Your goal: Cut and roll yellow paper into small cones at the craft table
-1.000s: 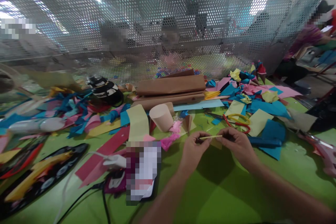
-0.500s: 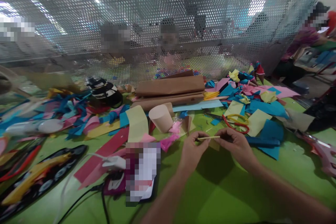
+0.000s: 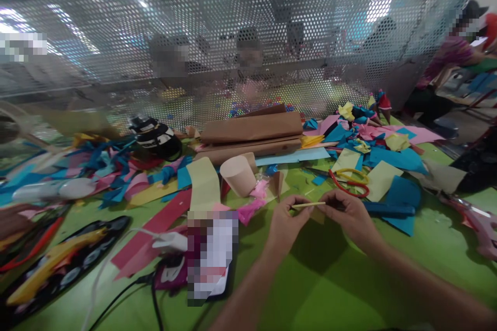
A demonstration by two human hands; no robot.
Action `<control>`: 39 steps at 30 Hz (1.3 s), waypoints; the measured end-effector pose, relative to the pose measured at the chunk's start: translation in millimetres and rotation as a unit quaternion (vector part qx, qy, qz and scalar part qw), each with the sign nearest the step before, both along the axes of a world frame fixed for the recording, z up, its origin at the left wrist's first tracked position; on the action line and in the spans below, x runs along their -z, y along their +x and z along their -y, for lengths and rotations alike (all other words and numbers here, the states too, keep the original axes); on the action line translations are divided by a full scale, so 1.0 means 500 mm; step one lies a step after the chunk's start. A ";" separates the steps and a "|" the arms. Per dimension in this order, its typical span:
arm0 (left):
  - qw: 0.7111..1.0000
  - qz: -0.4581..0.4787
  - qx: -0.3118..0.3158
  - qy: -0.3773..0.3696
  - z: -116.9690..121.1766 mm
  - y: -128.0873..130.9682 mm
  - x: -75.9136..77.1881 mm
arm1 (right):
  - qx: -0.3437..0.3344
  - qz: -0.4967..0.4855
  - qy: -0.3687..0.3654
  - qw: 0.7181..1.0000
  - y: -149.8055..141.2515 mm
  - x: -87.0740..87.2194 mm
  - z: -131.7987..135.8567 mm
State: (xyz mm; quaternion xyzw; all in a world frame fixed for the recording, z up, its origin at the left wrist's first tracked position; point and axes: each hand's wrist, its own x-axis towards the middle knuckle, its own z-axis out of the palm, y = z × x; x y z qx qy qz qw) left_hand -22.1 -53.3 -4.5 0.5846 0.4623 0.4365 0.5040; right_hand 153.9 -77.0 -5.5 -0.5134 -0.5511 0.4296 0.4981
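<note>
Both of my hands are held above the green table in the head view, pinching a small piece of pale yellow paper [image 3: 309, 205] between them. My left hand [image 3: 286, 221] grips its left end with thumb and fingers. At the other end, the thumb and fingertips of my right hand [image 3: 347, 214] are closed on it. The paper is seen nearly edge-on, with a darker flap showing below. Just beyond my right hand lie scissors [image 3: 349, 182] with red and yellow handles, and a dark blue cylindrical object [image 3: 390, 210] rests on blue paper.
Brown paper rolls [image 3: 252, 129] lie along the perforated metal screen [image 3: 217, 62]. Nearer stand a cream paper tube [image 3: 237, 175] and pink plastic wrap [image 3: 252, 207]. A power strip [image 3: 171, 271] with cables is at left. At the far left edge is what looks like another person's hand [image 3: 15, 221].
My hands keep their pinch on the yellow paper, with hardly any movement. What looks like another person's hand has come in at the far left edge.
</note>
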 end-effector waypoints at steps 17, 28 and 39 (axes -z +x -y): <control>0.999 0.019 -0.019 -0.019 0.000 -0.002 -0.006 | -0.001 -0.022 -0.008 1.000 0.000 0.013 -0.003; 1.000 0.017 -0.017 -0.006 -0.003 -0.005 0.000 | 0.003 -0.015 -0.007 1.000 -0.002 0.004 0.000; 0.955 0.217 0.184 -0.086 0.024 -0.031 -0.068 | -0.007 0.004 -0.073 0.997 -0.004 -0.010 0.012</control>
